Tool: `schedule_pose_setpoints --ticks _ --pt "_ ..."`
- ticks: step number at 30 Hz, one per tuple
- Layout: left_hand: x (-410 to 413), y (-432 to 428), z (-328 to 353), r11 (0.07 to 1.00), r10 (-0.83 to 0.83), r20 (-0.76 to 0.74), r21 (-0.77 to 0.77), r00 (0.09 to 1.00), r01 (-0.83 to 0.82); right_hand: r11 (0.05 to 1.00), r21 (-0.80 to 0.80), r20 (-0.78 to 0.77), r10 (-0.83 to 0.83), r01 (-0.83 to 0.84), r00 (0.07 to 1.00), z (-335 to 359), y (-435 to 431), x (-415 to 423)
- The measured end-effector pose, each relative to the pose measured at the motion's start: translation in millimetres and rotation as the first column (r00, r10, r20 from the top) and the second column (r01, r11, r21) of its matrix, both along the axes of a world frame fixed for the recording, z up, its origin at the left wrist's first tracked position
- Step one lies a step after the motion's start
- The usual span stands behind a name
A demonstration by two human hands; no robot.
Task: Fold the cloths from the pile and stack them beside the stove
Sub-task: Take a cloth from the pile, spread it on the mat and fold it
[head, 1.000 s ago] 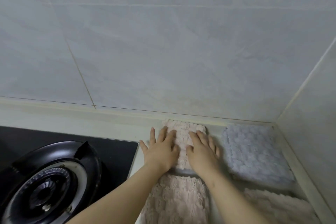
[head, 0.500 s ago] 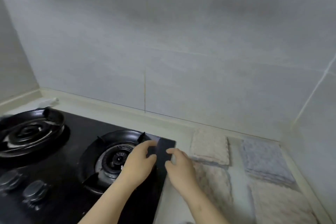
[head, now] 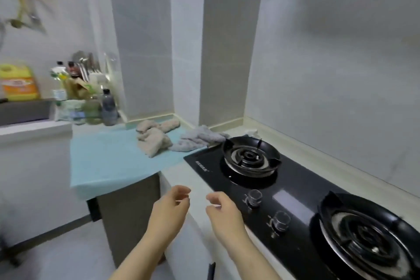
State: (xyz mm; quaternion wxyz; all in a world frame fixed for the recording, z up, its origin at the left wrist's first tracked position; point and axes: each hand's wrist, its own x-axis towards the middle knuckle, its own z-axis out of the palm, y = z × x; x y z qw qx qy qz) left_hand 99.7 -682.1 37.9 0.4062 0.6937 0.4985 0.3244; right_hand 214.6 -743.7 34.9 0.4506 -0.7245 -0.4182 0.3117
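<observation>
Both loosely curled, empty: left grip (head: 169, 209), right grip (head: 223, 211); cloth pile (head: 156, 143) well ahead.

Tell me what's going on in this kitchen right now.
A person stands at the counter with both hands empty. The left hand and right hand hang loosely curled in front of the stove, touching nothing. The unfolded pile waits on the blue mat just left of the stove: crumpled beige cloths with a grey cloth beside them. No cloth is being handled at this moment, and no folded stack is in view.
</observation>
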Motion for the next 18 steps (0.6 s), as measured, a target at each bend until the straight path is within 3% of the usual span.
schedule_pose_setpoints --ticks 8,13,18 --pt "-162 99 -4 0.989 0.120 -0.019 -0.083 0.993 -0.122 0.984 -0.049 -0.056 0.169 -0.171 0.984 -4 119 -147" --pt "-202 156 -5 0.976 0.145 0.089 -0.174 0.985 -0.128 0.972 -0.095 -0.045 0.211 -0.214 0.976 -12 174 -182" --pt "-221 216 -16 0.969 0.173 0.063 -0.187 0.983 -0.158 0.984 -0.115 -0.001 0.138 -0.137 0.990 -28 246 -188"
